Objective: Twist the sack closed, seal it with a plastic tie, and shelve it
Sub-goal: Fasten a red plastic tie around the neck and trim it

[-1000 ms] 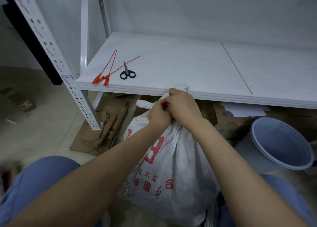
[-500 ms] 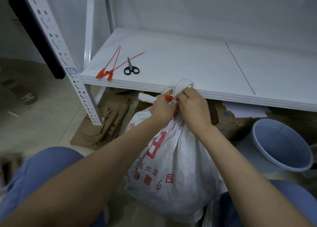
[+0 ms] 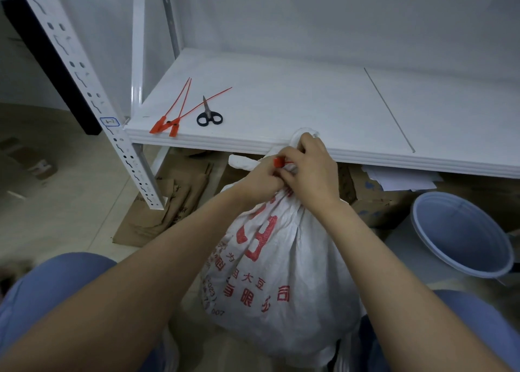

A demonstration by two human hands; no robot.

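Spare ties (image 3: 171,118) and scissors (image 3: 209,115) lay near the shelf's (image 3: 309,104) left front corner. The left hand (image 3: 259,178) pinched the red tie (image 3: 279,162), and the right hand (image 3: 312,169), touching it, gripped the twisted neck of the sack (image 3: 281,259). The sack stood upright on the floor, its neck at the shelf's front edge, so shelving it probably meant lifting it up and forward. A bucket (image 3: 461,231) stood to the right.

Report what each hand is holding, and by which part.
The left hand pinches the red tie at its head; the right hand grips the sack by its twisted neck.
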